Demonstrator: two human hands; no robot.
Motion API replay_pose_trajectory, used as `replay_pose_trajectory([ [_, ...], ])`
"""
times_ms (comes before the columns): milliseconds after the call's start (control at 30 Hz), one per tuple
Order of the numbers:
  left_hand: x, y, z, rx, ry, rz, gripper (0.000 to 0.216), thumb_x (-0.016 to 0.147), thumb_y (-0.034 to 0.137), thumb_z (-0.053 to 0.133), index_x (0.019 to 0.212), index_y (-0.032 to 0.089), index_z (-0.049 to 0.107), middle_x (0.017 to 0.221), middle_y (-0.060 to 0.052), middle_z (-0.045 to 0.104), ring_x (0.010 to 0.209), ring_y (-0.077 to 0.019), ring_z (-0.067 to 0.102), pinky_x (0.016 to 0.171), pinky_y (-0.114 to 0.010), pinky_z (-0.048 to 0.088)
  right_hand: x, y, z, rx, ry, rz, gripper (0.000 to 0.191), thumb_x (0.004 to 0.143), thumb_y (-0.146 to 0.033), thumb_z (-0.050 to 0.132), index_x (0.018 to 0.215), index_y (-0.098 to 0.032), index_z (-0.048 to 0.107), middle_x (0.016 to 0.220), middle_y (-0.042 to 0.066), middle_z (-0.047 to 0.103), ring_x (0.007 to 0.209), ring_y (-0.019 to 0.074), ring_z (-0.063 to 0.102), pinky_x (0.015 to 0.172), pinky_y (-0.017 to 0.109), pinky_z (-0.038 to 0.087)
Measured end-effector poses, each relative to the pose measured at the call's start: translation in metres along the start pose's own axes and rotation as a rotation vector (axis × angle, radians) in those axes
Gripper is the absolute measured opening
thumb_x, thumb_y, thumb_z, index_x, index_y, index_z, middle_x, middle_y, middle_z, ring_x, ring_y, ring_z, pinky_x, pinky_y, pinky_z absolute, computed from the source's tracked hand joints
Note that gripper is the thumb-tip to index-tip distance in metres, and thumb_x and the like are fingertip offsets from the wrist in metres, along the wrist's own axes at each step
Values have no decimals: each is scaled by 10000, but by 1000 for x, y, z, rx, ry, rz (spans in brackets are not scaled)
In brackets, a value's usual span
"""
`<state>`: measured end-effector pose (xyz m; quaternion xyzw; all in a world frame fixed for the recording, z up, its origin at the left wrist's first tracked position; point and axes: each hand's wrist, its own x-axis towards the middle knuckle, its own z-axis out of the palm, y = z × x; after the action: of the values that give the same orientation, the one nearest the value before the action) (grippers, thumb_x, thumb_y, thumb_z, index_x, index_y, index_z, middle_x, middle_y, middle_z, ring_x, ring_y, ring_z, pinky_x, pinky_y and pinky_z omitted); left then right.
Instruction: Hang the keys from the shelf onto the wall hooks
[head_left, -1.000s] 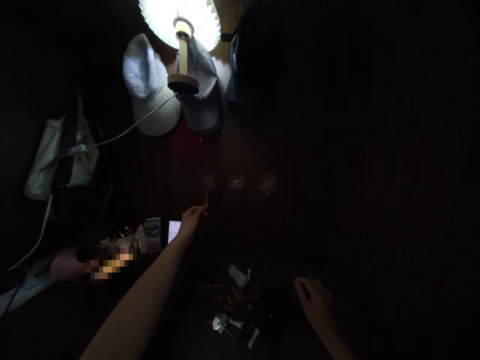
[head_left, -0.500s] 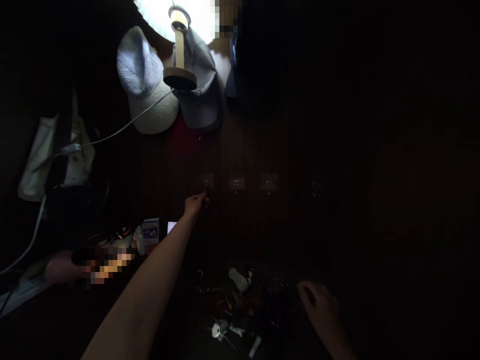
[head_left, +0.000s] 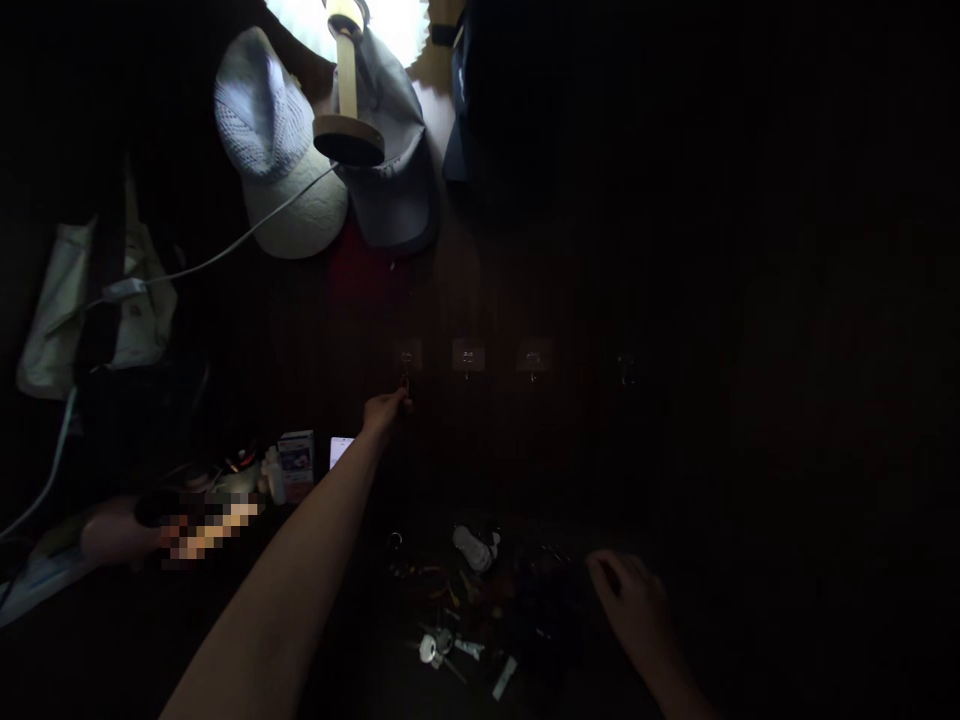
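Note:
The scene is very dark. My left hand [head_left: 385, 411] reaches up to the leftmost of a row of small wall hooks [head_left: 406, 357], its fingers pinched on a small key ring [head_left: 405, 383] that hangs at that hook. My right hand [head_left: 628, 598] hovers low on the right above a dark surface, fingers loosely spread and holding nothing. Between the arms lies a scatter of keys and small items [head_left: 447, 644], with a whitish object [head_left: 472, 548] among them. Two more hooks [head_left: 467, 357] follow to the right.
A lit lamp [head_left: 346, 90] and three caps [head_left: 281, 150] hang on the wall above. A tote bag [head_left: 82, 300] hangs at left with a white cable [head_left: 217, 255] across it. A small box [head_left: 296, 463] and a glowing phone [head_left: 339, 451] stand left of my arm.
My left hand has risen from below the hook up to it with the key ring. My right hand has barely shifted. The view has tilted down a little.

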<state>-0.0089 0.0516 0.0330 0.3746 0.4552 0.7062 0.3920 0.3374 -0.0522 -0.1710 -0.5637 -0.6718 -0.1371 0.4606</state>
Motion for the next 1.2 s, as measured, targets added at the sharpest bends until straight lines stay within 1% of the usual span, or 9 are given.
replay_pose_trajectory([
  [67,-3,-5,-3,-21,-25,-14,227,636,302,728,639,108,611,539,-6,611,437,-74,562,437,-172,427,0,-1,0,2,3,0,320,855,-400,370,730,-238,615,763,37,682,756,207,606,681,332,402],
  [233,-15,-22,-15,-64,-89,-59,156,674,215,724,756,125,627,707,-29,666,584,-75,638,610,-188,510,0,-4,-2,11,-5,15,317,850,-395,371,729,-234,616,760,36,681,750,204,599,683,330,392],
  [400,-31,-38,-30,-72,-127,-106,184,709,129,685,879,147,615,833,-54,695,673,-97,669,689,-217,522,1,-8,-5,10,-2,23,320,847,-375,366,709,-237,620,738,30,680,734,197,597,677,323,377],
  [567,-40,-47,-40,-56,-149,-128,188,731,117,659,908,156,610,911,-72,699,743,-115,678,738,-236,519,1,-13,-8,-14,-5,11,305,842,-347,373,696,-232,616,730,30,680,742,196,592,679,314,357],
  [667,-44,-55,-47,-31,-155,-137,188,727,126,662,907,157,614,928,-78,698,757,-119,678,754,-240,516,0,-14,-9,-32,-23,-6,303,845,-330,366,696,-227,608,743,35,680,757,194,582,679,309,343],
  [800,-54,-71,-62,17,-159,-147,177,728,135,657,898,163,622,932,-75,699,751,-116,676,746,-230,515,-1,-16,-9,-63,-35,-15,291,845,-314,364,707,-221,603,750,36,677,777,196,571,689,309,334],
  [967,-80,-93,-81,94,-177,-163,180,695,159,680,870,154,634,876,-85,708,716,-135,676,685,-235,520,-1,-20,-11,-75,-79,-24,271,842,-288,377,692,-218,591,739,31,669,763,191,565,684,305,322],
  [1067,-95,-103,-92,150,-173,-148,199,666,174,694,857,155,640,834,-74,711,697,-146,672,655,-244,516,-1,-22,-13,-79,-105,-47,273,849,-284,370,706,-217,594,771,37,674,776,194,560,693,308,321],
  [1200,-111,-114,-106,232,-145,-98,200,653,203,682,847,164,651,766,-51,710,714,-172,668,684,-274,510,-2,-23,-14,-88,-121,-59,291,858,-288,357,712,-216,598,781,47,671,786,198,552,700,310,324],
])
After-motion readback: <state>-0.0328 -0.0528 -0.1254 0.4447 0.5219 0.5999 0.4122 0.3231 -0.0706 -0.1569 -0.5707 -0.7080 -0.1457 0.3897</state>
